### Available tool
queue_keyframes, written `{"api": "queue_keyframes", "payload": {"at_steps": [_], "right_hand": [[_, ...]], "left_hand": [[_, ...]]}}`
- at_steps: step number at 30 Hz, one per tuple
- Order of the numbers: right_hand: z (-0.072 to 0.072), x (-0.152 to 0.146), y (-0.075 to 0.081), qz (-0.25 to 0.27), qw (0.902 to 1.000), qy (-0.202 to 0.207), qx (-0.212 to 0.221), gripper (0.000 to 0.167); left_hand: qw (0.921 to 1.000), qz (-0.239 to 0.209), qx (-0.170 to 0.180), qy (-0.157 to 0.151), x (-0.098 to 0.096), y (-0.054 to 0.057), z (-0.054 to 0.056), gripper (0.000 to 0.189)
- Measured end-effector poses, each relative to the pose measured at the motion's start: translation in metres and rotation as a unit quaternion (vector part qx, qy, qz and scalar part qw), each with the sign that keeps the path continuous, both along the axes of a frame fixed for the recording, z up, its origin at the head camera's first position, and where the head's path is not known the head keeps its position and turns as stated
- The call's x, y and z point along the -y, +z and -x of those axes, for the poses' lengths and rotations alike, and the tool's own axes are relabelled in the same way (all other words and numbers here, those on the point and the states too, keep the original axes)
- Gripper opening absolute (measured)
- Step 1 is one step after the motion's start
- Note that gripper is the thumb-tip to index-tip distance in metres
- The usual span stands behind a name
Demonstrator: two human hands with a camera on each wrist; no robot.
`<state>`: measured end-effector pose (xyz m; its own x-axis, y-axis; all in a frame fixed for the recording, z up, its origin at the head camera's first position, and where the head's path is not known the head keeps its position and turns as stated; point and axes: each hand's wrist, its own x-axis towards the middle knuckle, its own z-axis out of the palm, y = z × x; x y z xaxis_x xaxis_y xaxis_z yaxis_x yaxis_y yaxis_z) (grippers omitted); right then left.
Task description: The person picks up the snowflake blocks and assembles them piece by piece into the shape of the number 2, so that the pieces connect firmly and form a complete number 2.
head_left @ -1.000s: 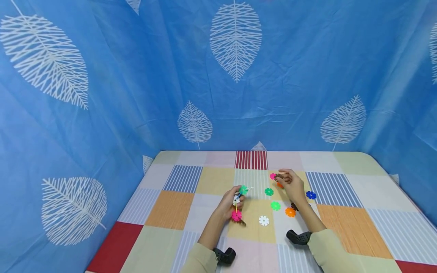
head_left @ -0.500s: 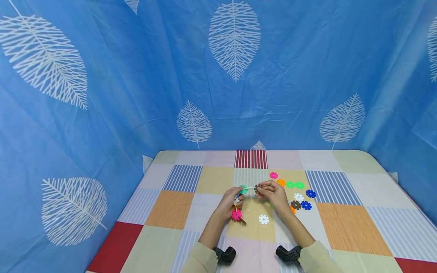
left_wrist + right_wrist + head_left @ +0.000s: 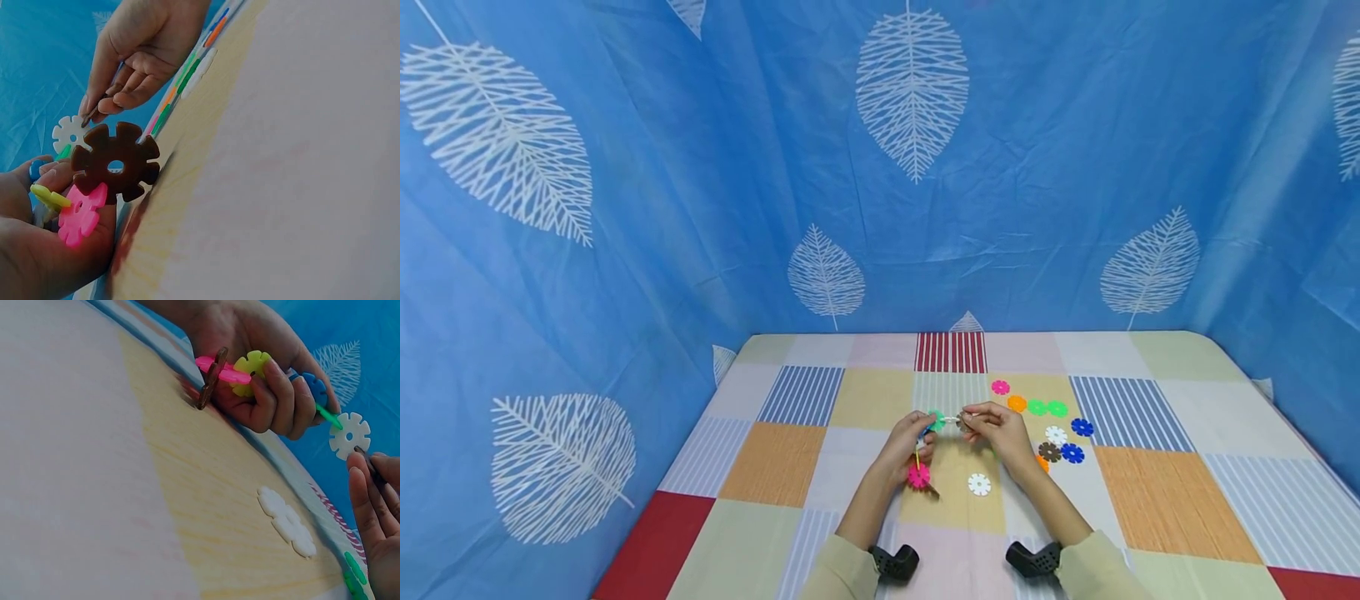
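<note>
My left hand (image 3: 901,450) grips a chain of slotted snowflake discs. In the left wrist view, a brown disc (image 3: 131,147) and a pink disc (image 3: 78,219) hang at its lower end. The right wrist view shows a yellow disc (image 3: 245,365), a blue disc (image 3: 315,387), a green disc (image 3: 328,417) and, at the far end, a white disc (image 3: 339,445). Between thumb and fingers my right hand (image 3: 1006,435) pinches a second brown disc (image 3: 370,465), edge-on against the white disc's rim. Whether their slots interlock, I cannot tell. Fingers hide part of the chain.
A loose white disc (image 3: 973,486) lies in front of the hands. To the right are several more discs, among them pink (image 3: 1001,387), orange (image 3: 1017,403), green (image 3: 1057,409), blue (image 3: 1082,427) and brown (image 3: 1049,452). Blue curtains (image 3: 1037,167) stand behind the patchwork-covered table (image 3: 1210,500).
My right hand has come left from the loose discs, bringing the second brown disc to the chain's white end disc. My left hand has stayed nearly in place.
</note>
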<state>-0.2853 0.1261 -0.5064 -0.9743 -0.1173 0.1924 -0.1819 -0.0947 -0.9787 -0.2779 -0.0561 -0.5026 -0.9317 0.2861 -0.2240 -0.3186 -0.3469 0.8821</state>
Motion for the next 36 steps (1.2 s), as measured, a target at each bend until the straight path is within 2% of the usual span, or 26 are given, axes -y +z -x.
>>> {"api": "queue_keyframes", "payload": {"at_steps": [10,25,32,36], "right_hand": [[-0.0032,0.0034,-0.0047,0.026,0.9990,0.013,0.033,0.026],[-0.0031,0.0036,-0.0052,0.026,0.9994,0.016,-0.016,0.030],[-0.0048,0.0033,-0.0017,0.008,0.9997,0.022,0.000,0.033],[-0.0041,0.0024,-0.0019,-0.012,0.9995,0.025,-0.012,0.034]], "left_hand": [[0.9995,-0.020,-0.019,-0.017,0.0034,0.0000,-0.0025,0.020],[0.9992,-0.030,-0.011,-0.022,0.0040,0.0003,-0.0024,0.021],[0.9995,-0.027,-0.008,-0.013,0.0042,-0.0027,0.0004,0.016],[0.9994,-0.029,-0.013,-0.011,0.0050,-0.0026,0.0012,0.013]]}}
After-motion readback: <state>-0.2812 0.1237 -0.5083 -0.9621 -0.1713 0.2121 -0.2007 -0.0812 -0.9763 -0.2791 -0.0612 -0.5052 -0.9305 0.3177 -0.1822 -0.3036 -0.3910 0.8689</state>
